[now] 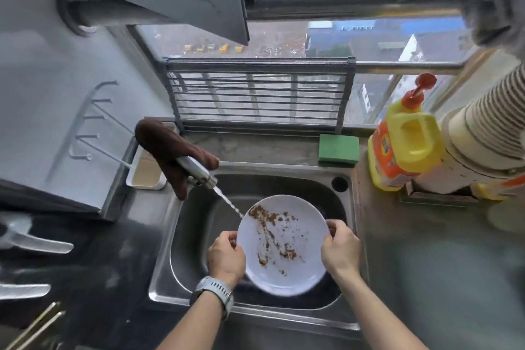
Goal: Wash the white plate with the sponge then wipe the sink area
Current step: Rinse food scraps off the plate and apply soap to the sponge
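A white plate (pixel 295 273) smeared with brown food crumbs is held over the steel sink (pixel 196 239). My left hand (pixel 225 257) grips its left rim and my right hand (pixel 339 250) grips its right rim. A thin stream of water runs from the faucet (pixel 196 172) onto the plate's upper left edge. A green sponge (pixel 338 149) lies on the ledge behind the sink, apart from both hands.
A brown cloth (pixel 162 145) drapes over the faucet. A yellow and orange detergent bottle (pixel 403 139) and a stack of cups (pixel 483 128) stand on the right counter. A white tray (pixel 145 173) sits at the left; a drying rack (pixel 255 94) leans against the window.
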A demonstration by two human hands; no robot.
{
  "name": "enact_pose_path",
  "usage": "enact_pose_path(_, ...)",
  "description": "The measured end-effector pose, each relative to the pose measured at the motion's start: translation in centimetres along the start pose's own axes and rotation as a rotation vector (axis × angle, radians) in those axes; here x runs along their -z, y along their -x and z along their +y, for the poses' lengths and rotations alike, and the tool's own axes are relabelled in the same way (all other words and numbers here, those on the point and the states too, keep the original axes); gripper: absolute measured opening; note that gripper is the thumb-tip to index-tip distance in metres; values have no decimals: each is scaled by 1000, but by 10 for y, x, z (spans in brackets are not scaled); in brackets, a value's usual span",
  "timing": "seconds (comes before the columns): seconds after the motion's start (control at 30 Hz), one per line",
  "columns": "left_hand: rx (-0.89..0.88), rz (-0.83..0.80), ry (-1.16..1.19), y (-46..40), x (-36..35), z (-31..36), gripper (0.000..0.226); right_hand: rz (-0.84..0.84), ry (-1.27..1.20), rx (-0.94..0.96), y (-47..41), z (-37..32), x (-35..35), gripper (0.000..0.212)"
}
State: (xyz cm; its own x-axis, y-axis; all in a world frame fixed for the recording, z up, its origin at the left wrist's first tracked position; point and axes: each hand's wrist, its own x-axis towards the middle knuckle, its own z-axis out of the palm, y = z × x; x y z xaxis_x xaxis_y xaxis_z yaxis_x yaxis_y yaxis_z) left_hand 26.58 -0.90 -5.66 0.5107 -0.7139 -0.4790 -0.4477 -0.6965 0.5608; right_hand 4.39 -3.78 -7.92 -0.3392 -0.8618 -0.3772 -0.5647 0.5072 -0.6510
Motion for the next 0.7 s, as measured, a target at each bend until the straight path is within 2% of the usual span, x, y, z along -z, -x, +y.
enact_pose_path(0.13,39,-32,-44,-41,-8,-22,22,-44,66,-82,-12,0,-38,26)
enact_pose_path(0.27,27,-58,-99,-76,-19,-41,27,-93,134,-158,-26,6,-67,36)
enact_pose_path(0.4,39,-79,-135,-100,-27,-55,27,-158,180,-167,-39,14,-88,21)
enact_pose_path(0.7,-13,-141,-159,-115,-35,-71,26,-184,215,-140,-43,24,-104,13)
